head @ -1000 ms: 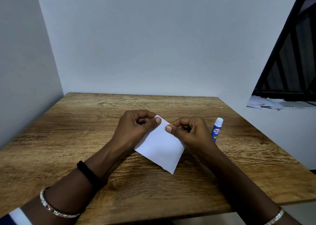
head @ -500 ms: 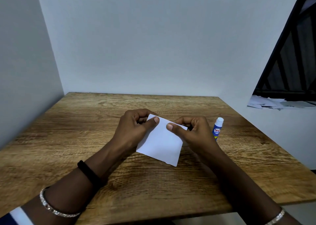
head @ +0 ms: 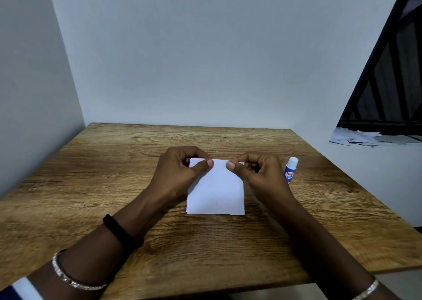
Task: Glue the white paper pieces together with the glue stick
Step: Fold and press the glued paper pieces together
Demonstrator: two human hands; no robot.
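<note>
A white paper piece (head: 217, 192) hangs squarely over the middle of the wooden table (head: 91, 185), its torn lower edge near the tabletop. My left hand (head: 180, 169) pinches its top left corner between thumb and curled fingers. My right hand (head: 258, 174) pinches the top right corner the same way. A blue glue stick (head: 290, 170) with a white cap stands upright just right of my right hand. I cannot tell whether the paper is one sheet or two layers.
White walls close in the table at the back and left. A white ledge to the right carries scattered paper scraps (head: 356, 137) below a dark window frame (head: 388, 76). The table's front edge lies under my forearms.
The paper has turned from a diamond tilt to hang square. Both hands have shifted slightly along the top edge, keeping their pinch. The glue stick has not moved.
</note>
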